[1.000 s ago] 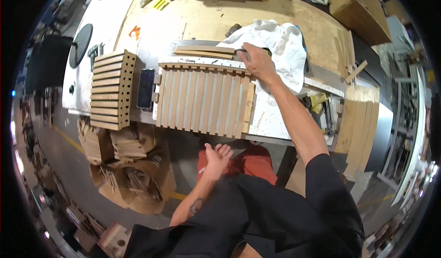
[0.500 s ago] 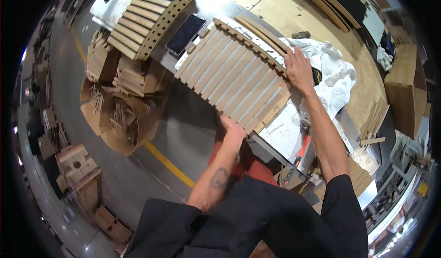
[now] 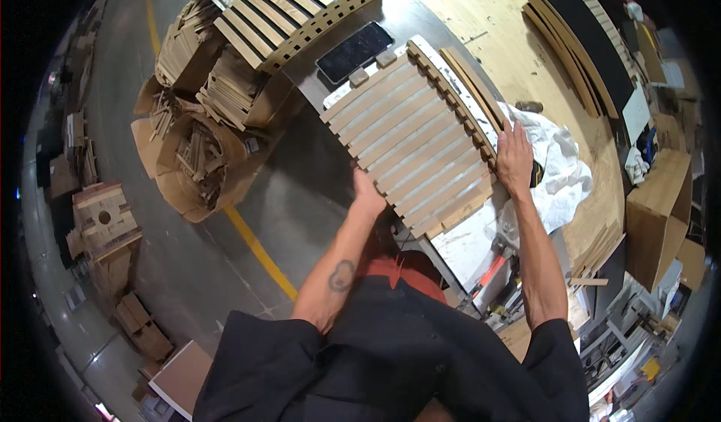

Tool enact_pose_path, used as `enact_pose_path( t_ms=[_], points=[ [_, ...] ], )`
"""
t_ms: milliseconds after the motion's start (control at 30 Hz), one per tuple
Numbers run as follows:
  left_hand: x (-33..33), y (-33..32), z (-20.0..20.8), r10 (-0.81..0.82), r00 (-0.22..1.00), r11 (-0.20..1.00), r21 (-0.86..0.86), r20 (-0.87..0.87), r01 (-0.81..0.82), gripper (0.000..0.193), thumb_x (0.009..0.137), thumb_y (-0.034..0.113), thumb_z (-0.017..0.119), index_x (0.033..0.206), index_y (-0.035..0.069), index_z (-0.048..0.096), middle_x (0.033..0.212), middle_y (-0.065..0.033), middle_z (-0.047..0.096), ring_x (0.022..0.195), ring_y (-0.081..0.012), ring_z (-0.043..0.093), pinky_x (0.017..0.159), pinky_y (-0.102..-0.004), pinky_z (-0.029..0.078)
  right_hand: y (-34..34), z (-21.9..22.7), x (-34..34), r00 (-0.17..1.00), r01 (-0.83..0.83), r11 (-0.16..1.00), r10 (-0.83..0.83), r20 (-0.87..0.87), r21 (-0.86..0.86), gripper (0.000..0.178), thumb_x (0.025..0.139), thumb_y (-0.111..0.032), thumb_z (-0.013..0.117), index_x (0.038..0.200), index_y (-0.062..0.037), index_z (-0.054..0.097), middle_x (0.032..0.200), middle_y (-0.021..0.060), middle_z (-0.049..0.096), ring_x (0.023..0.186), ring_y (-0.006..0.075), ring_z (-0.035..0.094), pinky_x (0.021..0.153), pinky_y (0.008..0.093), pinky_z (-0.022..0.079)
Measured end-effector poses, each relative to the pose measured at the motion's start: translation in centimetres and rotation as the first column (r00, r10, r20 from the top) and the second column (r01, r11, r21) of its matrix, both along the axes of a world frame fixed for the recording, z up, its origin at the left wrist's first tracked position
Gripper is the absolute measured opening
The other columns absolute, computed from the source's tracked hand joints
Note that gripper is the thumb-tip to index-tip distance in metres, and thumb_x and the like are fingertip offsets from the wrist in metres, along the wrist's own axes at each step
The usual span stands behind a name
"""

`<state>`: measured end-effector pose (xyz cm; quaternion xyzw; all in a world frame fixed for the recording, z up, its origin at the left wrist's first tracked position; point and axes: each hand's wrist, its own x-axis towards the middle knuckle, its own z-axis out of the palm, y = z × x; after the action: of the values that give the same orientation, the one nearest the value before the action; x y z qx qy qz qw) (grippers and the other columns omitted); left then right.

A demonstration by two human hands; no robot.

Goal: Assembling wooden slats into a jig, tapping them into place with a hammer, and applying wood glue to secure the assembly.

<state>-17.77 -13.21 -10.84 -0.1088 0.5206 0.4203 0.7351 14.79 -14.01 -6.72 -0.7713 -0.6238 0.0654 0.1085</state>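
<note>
A large plywood workbench [image 3: 526,69] fills the upper right of the frame. Across its near edge, at centre, lies a slatted wooden panel [image 3: 409,140], tilted diagonally and overhanging the concrete floor [image 3: 188,264]. We grip it from both sides, seemingly to steady it: our left hand [image 3: 368,196] curls around the lower-left edge, fingers hidden beneath, while our right hand [image 3: 514,159] presses flat, fingers spread, on the right rail. A second slatted panel [image 3: 297,9] sits at top centre. A crumpled white cloth [image 3: 563,174] lies beside our right hand. A dark phone [image 3: 354,51] rests between the panels.
</note>
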Motion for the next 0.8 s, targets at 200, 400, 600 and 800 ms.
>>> enact_pose_path(
  t_ms=[200,400,600,800],
  points=[
    [-3.1,5.3,-1.9,0.026,0.998,0.998,0.058,-0.058,-0.022,0.076,0.098,0.066,0.019,0.141,0.009,0.046,0.145,-0.0146,0.048,0.13,-0.0384,0.047,0.107,-0.0561,0.04,1.2,0.7,-0.6,0.999,-0.009,1.0,0.009,-0.031,-0.022,0.049,0.104,-0.034,0.031,0.144,-0.0094,0.045,0.145,0.0257,0.043,0.135,0.0418,0.039,0.11,0.0526,0.03],
    [-7.1,11.4,-1.1,0.041,0.999,0.999,0.0,0.019,-0.041,0.079,0.097,0.07,0.017,0.143,0.012,0.045,0.148,-0.0112,0.045,0.132,-0.0359,0.045,0.107,-0.0546,0.039,1.1,0.7,-0.6,0.999,-0.044,0.998,0.044,-0.002,-0.045,0.049,0.103,-0.032,0.032,0.145,-0.009,0.043,0.144,0.0268,0.045,0.132,0.0442,0.042,0.108,0.0528,0.032],
    [-9.6,15.5,-1.8,0.003,1.0,0.994,-0.112,0.022,0.0,0.082,0.097,0.069,0.014,0.147,0.008,0.038,0.152,-0.0136,0.038,0.14,-0.0362,0.035,0.113,-0.0546,0.032,0.4,0.8,-0.5,0.997,-0.001,0.998,0.005,0.074,-0.057,0.047,0.1,-0.028,0.04,0.143,-0.0076,0.047,0.143,0.0261,0.045,0.129,0.0426,0.045,0.106,0.0507,0.035],
    [-7.7,16.9,1.6,-0.056,0.993,0.987,-0.157,-0.105,0.039,0.064,0.098,0.049,0.029,0.141,0.005,0.046,0.142,-0.0159,0.051,0.131,-0.037,0.047,0.109,-0.0539,0.037,-0.3,1.3,-0.1,0.997,0.059,0.998,-0.059,-0.044,0.011,0.048,0.098,-0.033,0.048,0.136,-0.0038,0.051,0.138,0.0236,0.05,0.129,0.0401,0.046,0.104,0.0544,0.036]
  ],
)
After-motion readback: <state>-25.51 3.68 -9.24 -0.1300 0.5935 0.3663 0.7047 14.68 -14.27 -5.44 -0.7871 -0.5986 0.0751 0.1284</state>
